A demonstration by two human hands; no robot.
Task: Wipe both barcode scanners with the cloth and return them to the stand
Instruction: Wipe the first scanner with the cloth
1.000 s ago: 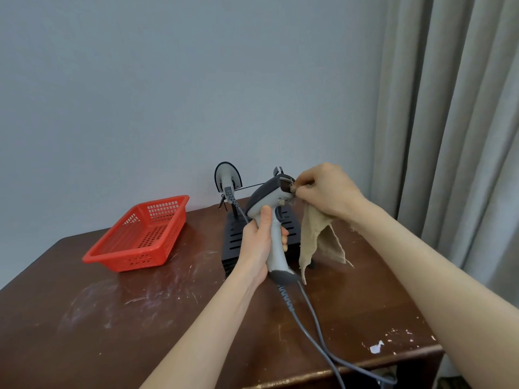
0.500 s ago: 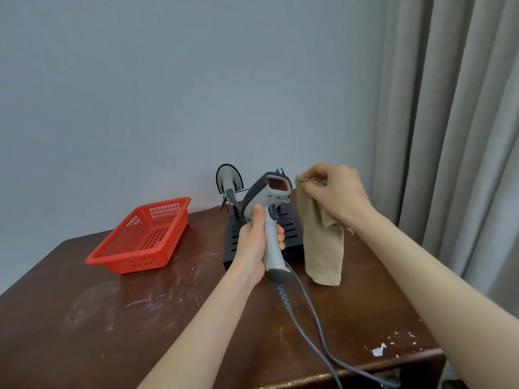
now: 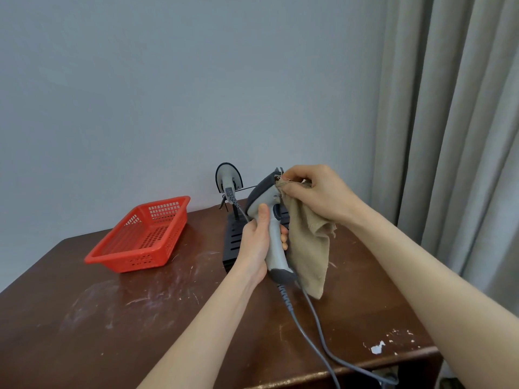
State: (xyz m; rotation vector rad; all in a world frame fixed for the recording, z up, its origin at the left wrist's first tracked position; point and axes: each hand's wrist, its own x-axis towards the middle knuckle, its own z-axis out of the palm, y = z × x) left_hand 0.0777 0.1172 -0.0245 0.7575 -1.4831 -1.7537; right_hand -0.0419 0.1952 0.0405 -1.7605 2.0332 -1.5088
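A red perforated plastic basket (image 3: 140,240) is sitting toward the back left of the dark brown wooden surface (image 3: 112,332), which is showing pale scuffs and white chipped flecks (image 3: 377,348) near its front right edge. Grey curtains (image 3: 449,136) are hanging on the right, beside a pale blue-grey wall (image 3: 168,80).

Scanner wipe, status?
Left hand grips scanner handle. Right hand pinches cloth against scanner head. Second scanner on stand. Nothing blocking.

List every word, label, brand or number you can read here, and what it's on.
None can be read. The held scanner, the second scanner on the stand, the cloth and the red basket show no legible print or label in this view.
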